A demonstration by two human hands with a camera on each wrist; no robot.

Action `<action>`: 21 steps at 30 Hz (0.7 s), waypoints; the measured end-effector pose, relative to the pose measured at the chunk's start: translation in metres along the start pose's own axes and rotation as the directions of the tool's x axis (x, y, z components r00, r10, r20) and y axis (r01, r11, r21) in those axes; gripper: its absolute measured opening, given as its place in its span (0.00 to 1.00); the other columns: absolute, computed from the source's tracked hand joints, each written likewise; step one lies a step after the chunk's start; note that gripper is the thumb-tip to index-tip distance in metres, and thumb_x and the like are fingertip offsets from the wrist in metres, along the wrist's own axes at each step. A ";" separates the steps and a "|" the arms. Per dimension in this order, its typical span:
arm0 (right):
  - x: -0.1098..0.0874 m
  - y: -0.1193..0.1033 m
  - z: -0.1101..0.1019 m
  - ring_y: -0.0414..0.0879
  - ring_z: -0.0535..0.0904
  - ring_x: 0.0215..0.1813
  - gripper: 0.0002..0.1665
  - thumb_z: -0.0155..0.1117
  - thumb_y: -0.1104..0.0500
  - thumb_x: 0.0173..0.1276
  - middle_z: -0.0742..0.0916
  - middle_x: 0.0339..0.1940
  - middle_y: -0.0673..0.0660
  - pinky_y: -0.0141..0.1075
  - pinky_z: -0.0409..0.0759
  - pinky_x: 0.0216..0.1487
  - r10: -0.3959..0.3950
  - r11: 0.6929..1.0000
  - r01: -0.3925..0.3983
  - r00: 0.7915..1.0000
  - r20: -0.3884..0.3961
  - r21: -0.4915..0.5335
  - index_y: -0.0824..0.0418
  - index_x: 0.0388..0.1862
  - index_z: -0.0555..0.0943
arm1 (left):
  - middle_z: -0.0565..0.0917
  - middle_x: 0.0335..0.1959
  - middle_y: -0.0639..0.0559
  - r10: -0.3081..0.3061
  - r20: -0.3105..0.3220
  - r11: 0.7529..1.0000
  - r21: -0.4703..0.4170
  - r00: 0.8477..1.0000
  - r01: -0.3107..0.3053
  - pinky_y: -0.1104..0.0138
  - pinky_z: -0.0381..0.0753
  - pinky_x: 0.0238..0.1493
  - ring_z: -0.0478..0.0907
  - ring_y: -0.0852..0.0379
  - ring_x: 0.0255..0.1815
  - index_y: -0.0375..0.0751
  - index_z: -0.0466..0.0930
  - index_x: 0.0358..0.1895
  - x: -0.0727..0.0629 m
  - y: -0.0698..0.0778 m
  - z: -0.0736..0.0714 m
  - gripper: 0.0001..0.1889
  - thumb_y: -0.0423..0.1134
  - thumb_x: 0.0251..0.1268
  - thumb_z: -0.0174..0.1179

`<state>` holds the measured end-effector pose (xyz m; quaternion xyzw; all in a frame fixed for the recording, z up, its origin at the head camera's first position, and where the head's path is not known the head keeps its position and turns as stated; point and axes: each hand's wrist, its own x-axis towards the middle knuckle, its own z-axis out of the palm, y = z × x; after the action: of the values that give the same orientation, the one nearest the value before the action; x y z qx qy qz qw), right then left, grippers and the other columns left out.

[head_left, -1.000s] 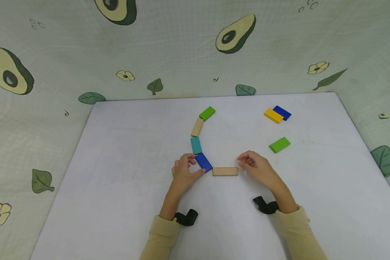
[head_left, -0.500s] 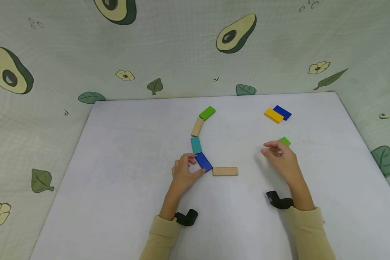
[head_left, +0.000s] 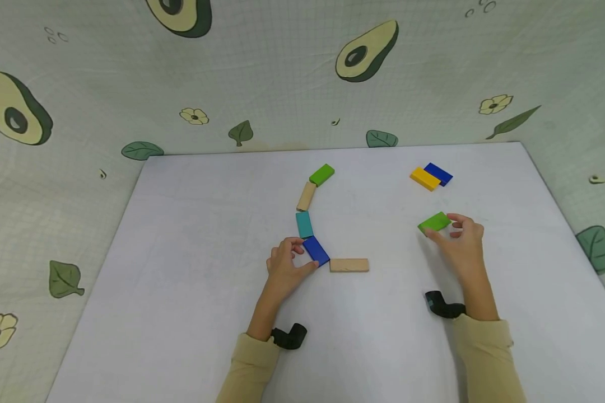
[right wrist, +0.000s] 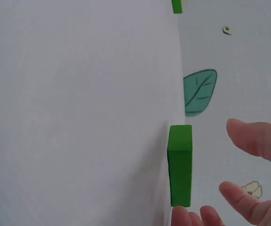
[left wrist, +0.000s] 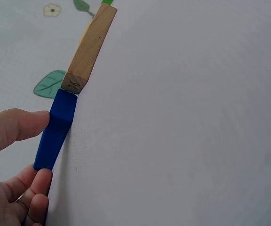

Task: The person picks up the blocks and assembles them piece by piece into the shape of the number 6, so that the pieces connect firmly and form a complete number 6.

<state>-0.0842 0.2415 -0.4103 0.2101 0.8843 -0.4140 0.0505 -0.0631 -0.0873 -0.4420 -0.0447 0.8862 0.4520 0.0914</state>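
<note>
My left fingers (left wrist: 20, 123) pinch the blue block (head_left: 316, 251). My right fingers (right wrist: 241, 200) stand spread at the green block (head_left: 436, 220), not gripping it. Apparent step: pickup; next likely calls for closing, then lifting.

Right hand (head_left: 461, 238): a second ago just beside the right end of the pale wooden block (head_left: 349, 265); now well apart from it, farther right and slightly farther up the bench (head_left: 191, 235), at the right-hand green block (head_left: 435, 221).
Thumb and fingers: bunched close together a second ago; now spread, thumb at the green block's near left corner, forefinger by its right end.
Right-hand green block: largely covered by the hand half a second ago, most of its top showing now.
Right sleeve (head_left: 486, 352) and black wrist camera (head_left: 443, 305): both shifted rightward with the arm.
</note>
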 end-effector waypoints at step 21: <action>0.014 0.017 -0.003 0.62 0.63 0.53 0.49 0.60 0.44 0.63 0.62 0.59 0.74 0.44 0.67 0.45 -0.022 0.992 0.035 0.994 0.103 -0.125 0.75 0.69 0.51 | 0.74 0.40 0.51 0.005 0.006 1.000 -0.004 1.000 -0.005 0.56 0.54 0.49 0.65 0.53 0.45 0.44 0.68 0.54 0.001 -0.001 0.000 0.28 0.43 0.49 0.69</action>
<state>-0.0895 0.2579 -0.4235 0.1724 0.9080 -0.3680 0.1023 -0.0640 -0.0879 -0.4436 -0.0413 0.8852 0.4539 0.0927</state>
